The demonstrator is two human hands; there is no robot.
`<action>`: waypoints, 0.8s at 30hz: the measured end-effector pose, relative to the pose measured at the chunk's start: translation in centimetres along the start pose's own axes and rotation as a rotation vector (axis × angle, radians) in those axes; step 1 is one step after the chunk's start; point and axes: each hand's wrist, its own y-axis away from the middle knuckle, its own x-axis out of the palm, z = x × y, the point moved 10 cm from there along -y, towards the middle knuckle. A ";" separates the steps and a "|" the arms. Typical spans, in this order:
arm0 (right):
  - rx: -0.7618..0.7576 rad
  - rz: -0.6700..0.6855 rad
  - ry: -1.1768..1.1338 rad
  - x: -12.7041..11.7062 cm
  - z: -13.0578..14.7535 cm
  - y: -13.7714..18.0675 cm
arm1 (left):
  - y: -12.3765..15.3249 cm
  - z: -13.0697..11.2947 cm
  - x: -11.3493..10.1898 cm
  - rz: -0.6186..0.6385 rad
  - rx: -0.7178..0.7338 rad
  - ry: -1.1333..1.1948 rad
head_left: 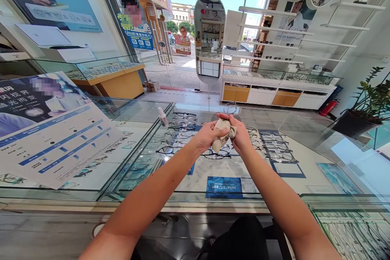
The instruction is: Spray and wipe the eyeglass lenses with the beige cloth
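Observation:
Both arms reach forward over a glass display counter (274,124). My left hand (207,135) is closed on a beige cleaning cloth (219,140) bunched between the two hands. My right hand (240,132) is closed too, pinching a pair of thin wire-rimmed glasses (230,108) whose round lens rims stick up above the fingers. The cloth wraps the lower part of the glasses. Under the glass, rows of spectacle frames (183,124) lie on display.
A small white spray bottle (163,116) stands on the counter left of my hands. A large printed poster (51,130) lies on the glass at left. An oval mirror (209,36), wall shelves with glasses (274,44), a potted plant (368,105) and a red extinguisher (328,107) are beyond.

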 end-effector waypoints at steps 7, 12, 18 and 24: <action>0.061 -0.062 -0.183 -0.5 -0.8 -0.3 | 0.5 -1.0 0.5 -0.003 0.086 -0.253; 0.059 -0.052 -0.223 -0.2 -0.8 -0.2 | 0.7 -1.3 0.4 -0.038 0.100 -0.230; 0.084 -0.038 -0.201 0.1 -1.6 -0.2 | 0.7 -1.3 0.2 -0.086 0.145 -0.200; 0.012 0.052 -0.061 1.8 0.1 0.6 | 1.0 -2.0 0.1 -0.144 0.227 -0.220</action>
